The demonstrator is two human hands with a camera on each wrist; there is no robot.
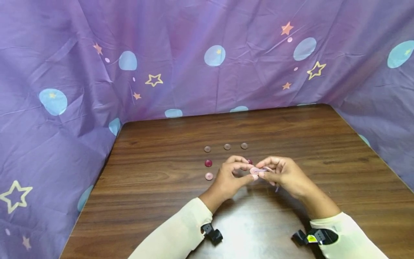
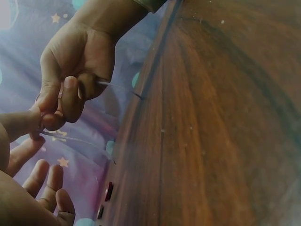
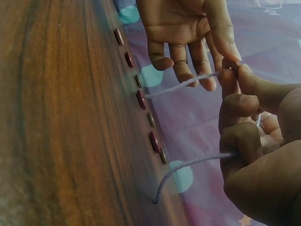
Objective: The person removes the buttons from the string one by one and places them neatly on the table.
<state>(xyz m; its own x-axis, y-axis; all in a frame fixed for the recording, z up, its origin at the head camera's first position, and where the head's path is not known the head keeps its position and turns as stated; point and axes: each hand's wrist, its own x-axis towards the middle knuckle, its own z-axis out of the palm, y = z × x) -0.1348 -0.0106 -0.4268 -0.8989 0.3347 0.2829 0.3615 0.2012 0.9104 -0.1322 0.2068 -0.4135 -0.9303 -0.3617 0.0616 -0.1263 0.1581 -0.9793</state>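
Near the table's middle, my left hand (image 1: 228, 176) pinches a pale pink button (image 1: 254, 171) between thumb and fingertips. Facing it, my right hand (image 1: 289, 176) pinches a thin lilac string (image 3: 188, 84) with thumb and forefinger, right against that button. In the right wrist view, one length of string runs from the pinched fingertips past the left hand. Another length of string (image 3: 193, 160) hangs from the right hand's curled lower fingers toward the tabletop. The left hand's other fingers (image 3: 181, 61) are spread loosely. Fingertips partly cover the button, so its holes are hard to see.
Three brownish buttons (image 1: 227, 146) lie in a row behind the hands. A maroon button (image 1: 208, 163) and a pink button (image 1: 208, 176) lie left of the left hand; another maroon button (image 1: 249, 162) shows behind its fingers. Purple cloth (image 1: 181, 72) surrounds the wooden table (image 1: 145, 216).
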